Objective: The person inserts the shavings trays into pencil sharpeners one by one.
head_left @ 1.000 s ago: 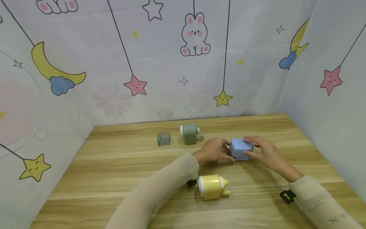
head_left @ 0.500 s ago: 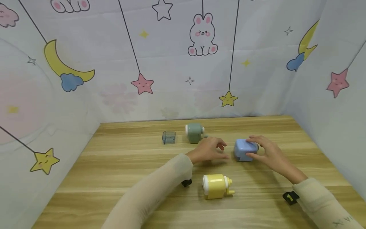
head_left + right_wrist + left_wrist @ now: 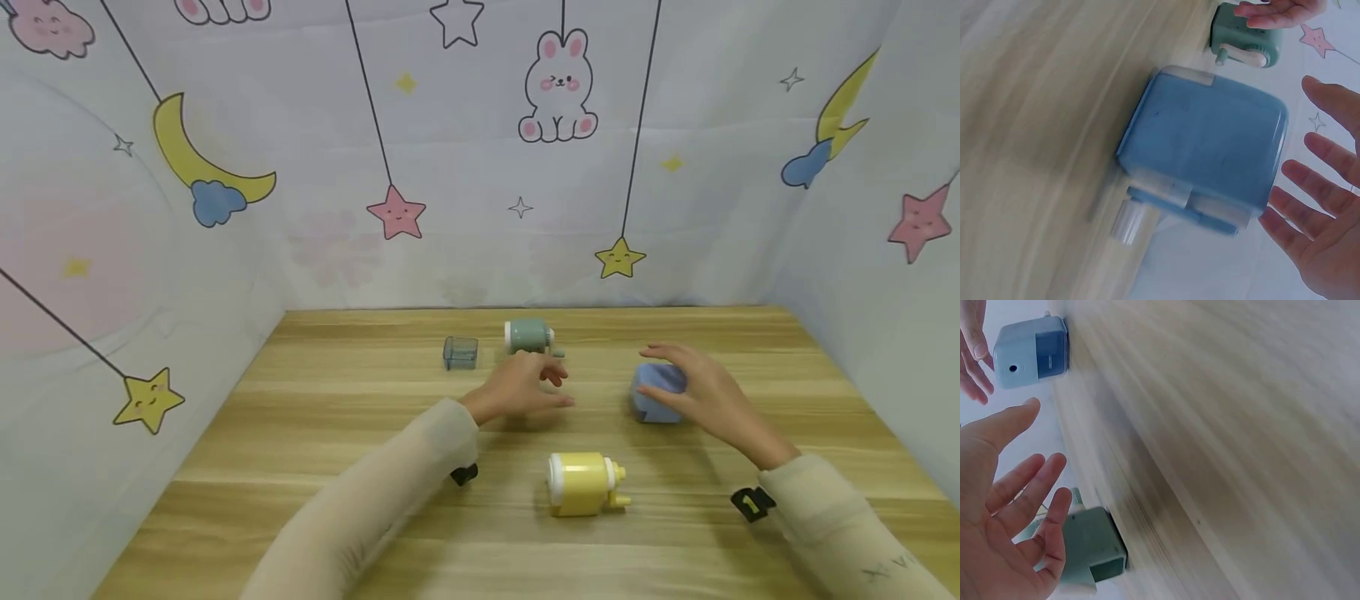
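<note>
A blue crank pencil sharpener stands on the wooden table at the right. My right hand is spread around it; in the right wrist view its fingertips are right at the sharpener's edge, fingers extended. In the left wrist view, the blue sharpener shows its pencil hole and a recess low on its side. My left hand holds nothing, fingers relaxed above the table. Just behind it is a green crank sharpener, partly covered by the fingers in the left wrist view.
A yellow crank sharpener with a white ring lies nearer the front, between the forearms. Left of the green one is a small see-through drawer. A patterned cloth encloses the table's back and sides.
My left hand has left the blue sharpener and moved left toward the green one. My right hand's fingers have loosened around the blue sharpener, which stays on the table. The head view has shifted.
</note>
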Available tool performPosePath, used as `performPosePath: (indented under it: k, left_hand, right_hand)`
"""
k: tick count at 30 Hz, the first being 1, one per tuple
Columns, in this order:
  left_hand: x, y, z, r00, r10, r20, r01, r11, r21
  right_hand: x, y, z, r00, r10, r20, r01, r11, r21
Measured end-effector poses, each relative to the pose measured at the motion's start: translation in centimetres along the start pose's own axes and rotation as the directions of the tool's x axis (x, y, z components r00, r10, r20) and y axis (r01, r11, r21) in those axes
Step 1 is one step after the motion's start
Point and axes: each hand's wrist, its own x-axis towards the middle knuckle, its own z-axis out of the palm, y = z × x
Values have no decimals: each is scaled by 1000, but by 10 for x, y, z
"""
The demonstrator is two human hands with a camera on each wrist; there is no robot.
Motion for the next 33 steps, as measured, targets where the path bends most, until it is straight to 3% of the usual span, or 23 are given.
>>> performPosePath:
  k: [13,21,27,33]
  left_hand:
    - [-22,-21,-15,997,-78,-26,78,997,5]
    - [-37,-41,-31,991,-68,-117,73,997,37]
    - [-49,-62,-42,970,-57,-236,62,998,12]
    - [-64,-85,-50,941,-101,-324,128,990,61]
  right_hand:
    - [30,-20,20,998,-64,-12,64,998,29]
    - [51,-33,29,998,-47,47,42,994,104]
    - [63,-36,35,993,-1,122,-11,995,102]
    - [75,-37,41,984,-4,179,-10,997,76]
